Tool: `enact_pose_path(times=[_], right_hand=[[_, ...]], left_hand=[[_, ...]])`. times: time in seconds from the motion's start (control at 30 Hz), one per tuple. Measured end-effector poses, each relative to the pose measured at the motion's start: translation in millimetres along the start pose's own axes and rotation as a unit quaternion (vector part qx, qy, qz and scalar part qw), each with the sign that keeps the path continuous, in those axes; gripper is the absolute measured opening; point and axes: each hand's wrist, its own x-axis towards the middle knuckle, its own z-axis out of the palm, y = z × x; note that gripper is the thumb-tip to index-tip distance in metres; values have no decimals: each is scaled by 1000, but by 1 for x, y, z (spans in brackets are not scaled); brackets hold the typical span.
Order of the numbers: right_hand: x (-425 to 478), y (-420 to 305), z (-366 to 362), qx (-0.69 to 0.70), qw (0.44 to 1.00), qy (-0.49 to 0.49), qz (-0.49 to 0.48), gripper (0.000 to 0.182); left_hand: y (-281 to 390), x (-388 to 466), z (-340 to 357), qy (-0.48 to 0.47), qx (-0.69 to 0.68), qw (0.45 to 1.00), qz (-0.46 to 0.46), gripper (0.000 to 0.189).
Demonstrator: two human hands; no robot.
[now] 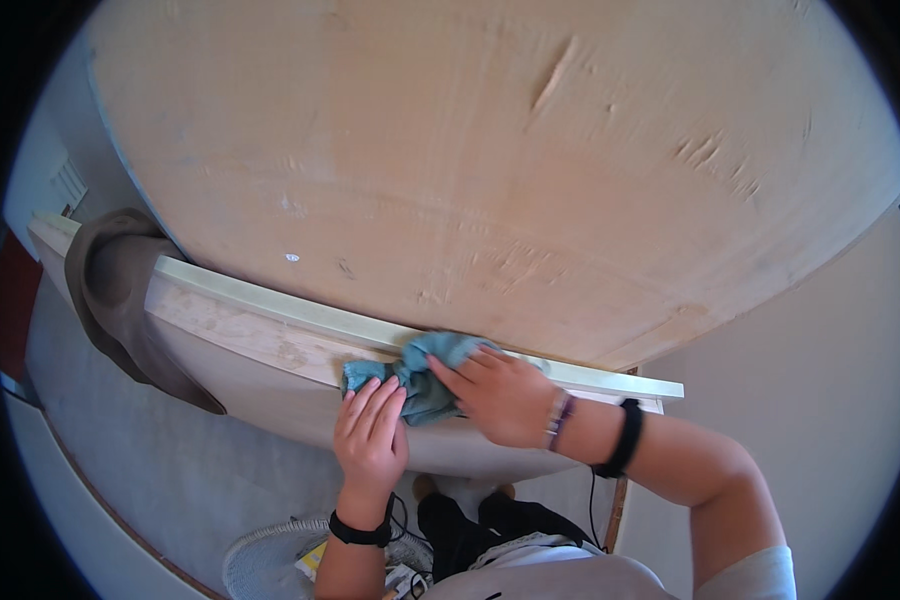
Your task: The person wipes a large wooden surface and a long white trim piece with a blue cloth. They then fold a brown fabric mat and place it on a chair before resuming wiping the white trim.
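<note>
A teal cloth (426,386) lies bunched over a pale wooden rail (270,296). My right hand (506,397) presses on the cloth from above, its fingers spread across it and slightly blurred. At the cloth's left end, my left hand (370,435) has its fingers laid over the fabric, the thumb partly hidden. Below the rail's top edge runs a strip of bare wood (225,319) with darker stains. A smooth light-coloured side panel (270,390) curves down beneath it.
Beyond the rail stretches a large wooden board (420,150) with scuffs and raised scratches. Brown sheet material (112,292) drapes over the rail at left. A woven basket (251,555) holding items stands on the floor by my legs. A black cable (592,510) hangs near the right wall (780,375).
</note>
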Motion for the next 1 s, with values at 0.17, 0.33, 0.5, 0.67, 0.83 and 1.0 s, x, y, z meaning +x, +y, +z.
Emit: enact_pose_path(times=[0.17, 0.33, 0.5, 0.67, 0.83, 1.0], right_hand=[[80, -18, 21, 24, 995, 96, -27, 65], [31, -11, -1, 63, 998, -13, 10, 63], [-16, -3, -1, 13, 999, -16, 26, 69], [47, -10, 8, -10, 999, 31, -14, 63], [122, -37, 20, 56, 997, 53, -23, 65], [98, -31, 22, 67, 996, 53, -6, 65]], left_hand=[[-15, 0, -2, 30, 2, 999, -24, 29], [-25, -1, -15, 27, 8, 999, -39, 27], [-33, -6, -14, 18, -31, 999, -33, 28], [-34, -10, -1, 28, -54, 998, -33, 31], [-42, -12, 1, 54, -62, 996, -22, 33], [-43, -6, -5, 45, -40, 998, -5, 29]])
